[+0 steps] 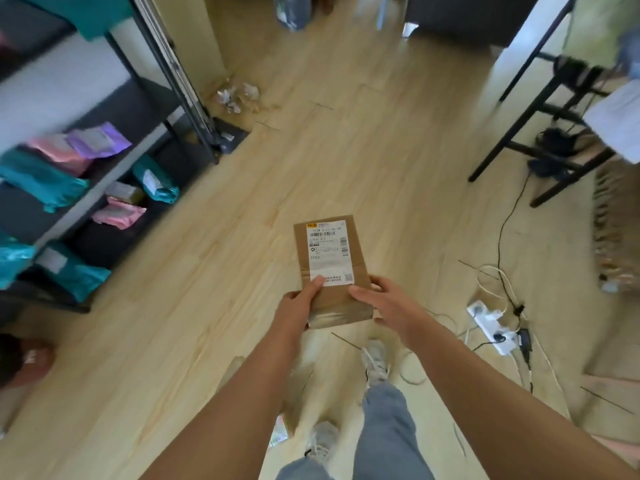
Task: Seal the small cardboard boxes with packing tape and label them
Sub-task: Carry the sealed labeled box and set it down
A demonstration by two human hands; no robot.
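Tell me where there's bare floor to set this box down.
The widest bare floor lies ahead of the box, between the shelves and the table legs. Another patch sits lower left, below the shelves. Crowded: the power strip and cables on the right, paper scraps by the shelf post.

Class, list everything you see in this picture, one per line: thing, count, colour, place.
Cardboard box: one, brown, held above the floor.
Printed labels: two patches, white, on the box's top.
Tape: one strip, clear, across the box's near end.
Shelf rack: one, black, left.
Mailer bags: several, teal, pink, purple, on the rack.
Power strip: one, white, floor, right.
Paper scraps: one pile, pale, floor by the rack.
Table frame: one, black, upper right.
Shoes: two, pale, bottom.
Left hand: grips the box's left edge.
Right hand: grips the box's right edge.
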